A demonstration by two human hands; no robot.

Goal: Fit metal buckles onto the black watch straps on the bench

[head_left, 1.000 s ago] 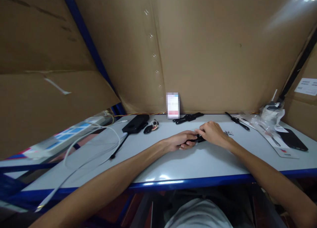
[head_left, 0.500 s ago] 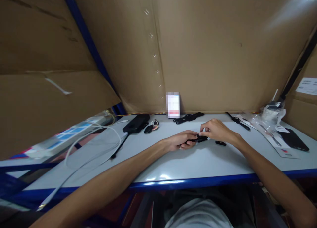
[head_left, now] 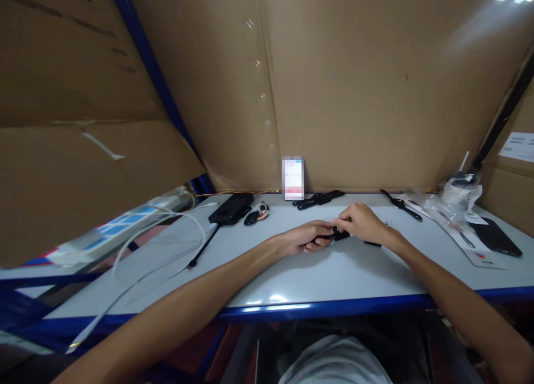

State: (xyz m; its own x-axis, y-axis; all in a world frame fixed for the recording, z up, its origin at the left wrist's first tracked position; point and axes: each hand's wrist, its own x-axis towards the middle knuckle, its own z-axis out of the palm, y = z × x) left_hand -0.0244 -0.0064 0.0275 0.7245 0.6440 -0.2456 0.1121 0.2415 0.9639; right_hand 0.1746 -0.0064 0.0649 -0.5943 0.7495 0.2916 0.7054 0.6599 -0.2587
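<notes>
Near the middle of the table, my left hand [head_left: 311,236] is wrapped round a narrow black object [head_left: 341,235]. Most of that object lies under the fingers, so its kind is unclear. Fingertips of my right hand [head_left: 359,220] pinch at its upper end, close to the left thumb. Whether a small part sits between the right fingertips cannot be seen. A small black piece [head_left: 372,243] rests on the table under the right wrist, partly covered. Behind the hands lies a black watch with a strap [head_left: 319,199]. Another black wristwatch [head_left: 401,205] is at the right.
A phone with a lit, blurred screen [head_left: 293,178] leans on the cardboard wall [head_left: 342,94]. On the left are a black power bank [head_left: 231,208], keys [head_left: 256,213], a white cable [head_left: 117,256] and a power strip [head_left: 120,228]. Clear plastic packaging [head_left: 454,200] and a dark phone [head_left: 496,236] lie right.
My right hand has shifted slightly left and down over the black object, and its wrist covers more of the small black piece. The left hand keeps its hold.
</notes>
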